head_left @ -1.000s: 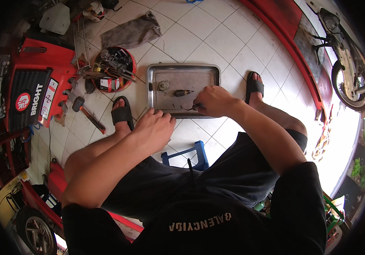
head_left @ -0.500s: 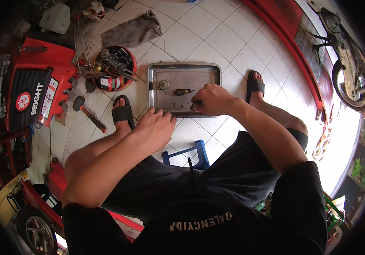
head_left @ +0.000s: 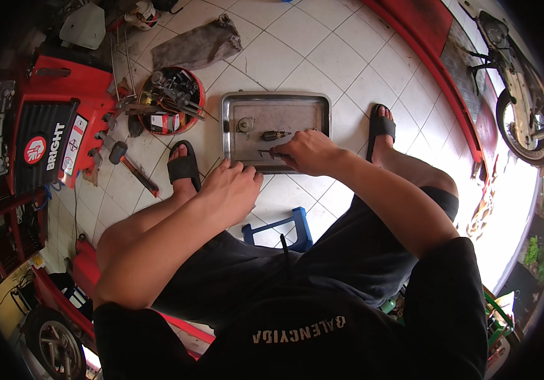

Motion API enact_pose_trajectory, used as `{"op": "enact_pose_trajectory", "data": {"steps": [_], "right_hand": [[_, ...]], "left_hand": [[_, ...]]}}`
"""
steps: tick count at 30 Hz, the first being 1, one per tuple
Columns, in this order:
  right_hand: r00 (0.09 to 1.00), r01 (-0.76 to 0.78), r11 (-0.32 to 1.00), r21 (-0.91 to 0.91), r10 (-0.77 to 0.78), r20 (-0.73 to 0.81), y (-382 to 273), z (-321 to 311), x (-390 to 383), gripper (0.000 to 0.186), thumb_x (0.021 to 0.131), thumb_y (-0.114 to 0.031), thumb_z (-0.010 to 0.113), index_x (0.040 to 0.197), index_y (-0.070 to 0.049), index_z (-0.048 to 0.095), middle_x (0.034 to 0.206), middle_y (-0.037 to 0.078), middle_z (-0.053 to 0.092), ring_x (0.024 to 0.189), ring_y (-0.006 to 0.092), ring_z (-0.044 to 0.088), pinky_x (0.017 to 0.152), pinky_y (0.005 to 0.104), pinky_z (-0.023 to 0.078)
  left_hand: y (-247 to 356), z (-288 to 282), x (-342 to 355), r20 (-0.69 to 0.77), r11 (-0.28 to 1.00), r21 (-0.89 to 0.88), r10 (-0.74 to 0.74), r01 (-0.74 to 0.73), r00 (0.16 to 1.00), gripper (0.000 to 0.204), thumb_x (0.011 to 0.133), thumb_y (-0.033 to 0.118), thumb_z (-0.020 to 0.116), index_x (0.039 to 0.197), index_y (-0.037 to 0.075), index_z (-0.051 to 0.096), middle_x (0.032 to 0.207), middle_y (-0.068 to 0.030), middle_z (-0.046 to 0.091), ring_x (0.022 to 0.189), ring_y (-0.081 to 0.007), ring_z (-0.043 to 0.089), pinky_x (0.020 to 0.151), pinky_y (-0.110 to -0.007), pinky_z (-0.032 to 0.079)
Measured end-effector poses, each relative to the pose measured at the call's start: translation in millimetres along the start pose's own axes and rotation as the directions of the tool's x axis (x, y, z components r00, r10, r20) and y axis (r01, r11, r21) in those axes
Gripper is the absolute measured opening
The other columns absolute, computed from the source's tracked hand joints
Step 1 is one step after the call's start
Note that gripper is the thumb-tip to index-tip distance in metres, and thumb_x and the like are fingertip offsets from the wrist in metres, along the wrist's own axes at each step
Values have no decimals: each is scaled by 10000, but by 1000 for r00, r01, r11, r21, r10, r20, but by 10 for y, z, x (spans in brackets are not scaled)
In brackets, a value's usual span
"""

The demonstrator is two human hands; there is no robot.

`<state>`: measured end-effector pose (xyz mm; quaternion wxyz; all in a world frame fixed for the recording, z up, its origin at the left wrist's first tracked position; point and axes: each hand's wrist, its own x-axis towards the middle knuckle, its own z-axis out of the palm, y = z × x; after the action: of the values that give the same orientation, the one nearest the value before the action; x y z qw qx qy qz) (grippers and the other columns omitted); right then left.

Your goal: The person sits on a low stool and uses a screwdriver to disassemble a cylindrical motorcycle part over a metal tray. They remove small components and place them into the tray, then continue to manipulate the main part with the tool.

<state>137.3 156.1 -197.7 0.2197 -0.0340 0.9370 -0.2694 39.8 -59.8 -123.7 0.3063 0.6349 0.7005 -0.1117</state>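
A shallow rectangular metal tray (head_left: pixel 276 95) rests on the floor between my feet. My right hand (head_left: pixel 310 152) reaches over its right side, fingers pinched together near the tray bottom. A small metal piece (head_left: pixel 263 153) shows by those fingertips; whether it is held or only touched is unclear. Just above them lies a dark, slim metal part with a pointed tip (head_left: pixel 274 135). Farther left in the tray sits a small round metal part (head_left: pixel 244 125). My left hand (head_left: pixel 229 193) is at the tray's near left corner, fingers curled; what they may hold is hidden.
A round red tub of tools and parts (head_left: pixel 170 101) stands left of the tray, with a hammer (head_left: pixel 134 170) on the floor nearer me. Beyond lies a grey cloth (head_left: pixel 196 45). A blue stool (head_left: pixel 279 229) is below me; a red machine (head_left: pixel 63 126) stands left.
My right hand has shifted slightly left across the tray, its fingertips now by the small metal piece. My left hand stays where it was.
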Motion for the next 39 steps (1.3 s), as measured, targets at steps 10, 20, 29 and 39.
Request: {"op": "enact_pose_trajectory", "data": {"steps": [10, 20, 29, 39], "right_hand": [[1000, -2, 1000, -18, 2, 3, 27, -60, 22, 202, 926, -201, 609, 1021, -138, 776, 871, 168, 730, 829, 380, 723, 756, 479, 592], [999, -1, 999, -43, 4, 50, -8, -68, 9, 228, 909, -190, 642, 1096, -183, 773, 870, 145, 742, 831, 356, 725, 792, 455, 585], [994, -92, 994, -60, 95, 57, -1, -230, -96, 224, 896, -234, 621, 923, -68, 770, 893, 175, 733, 907, 382, 722, 819, 480, 578], [991, -126, 987, -99, 129, 27, 83, -296, -219, 185, 871, -208, 639, 869, -61, 752, 767, 169, 712, 784, 367, 713, 767, 456, 578]], "left_hand": [[8, -2, -29, -5, 1000, 2, -6, 6, 1000, 516, 837, 276, 794, 1251, 24, 618, 1187, -121, 650, 1186, -279, 613, 1061, -436, 455], [7, 2, 3, 15, 1000, -3, -1, 1, 1000, 546, 831, 254, 801, 1280, 18, 599, 1204, -132, 643, 1192, -290, 609, 1095, -448, 433], [14, -9, 9, 11, 1000, -18, 5, -5, 1000, 539, 830, 249, 803, 1269, 13, 597, 1197, -137, 637, 1183, -301, 615, 1090, -448, 442], [23, -26, 42, 27, 1000, -15, 17, -17, 999, 551, 838, 263, 798, 1287, 18, 594, 1204, -134, 640, 1183, -298, 616, 1090, -451, 444]]}}
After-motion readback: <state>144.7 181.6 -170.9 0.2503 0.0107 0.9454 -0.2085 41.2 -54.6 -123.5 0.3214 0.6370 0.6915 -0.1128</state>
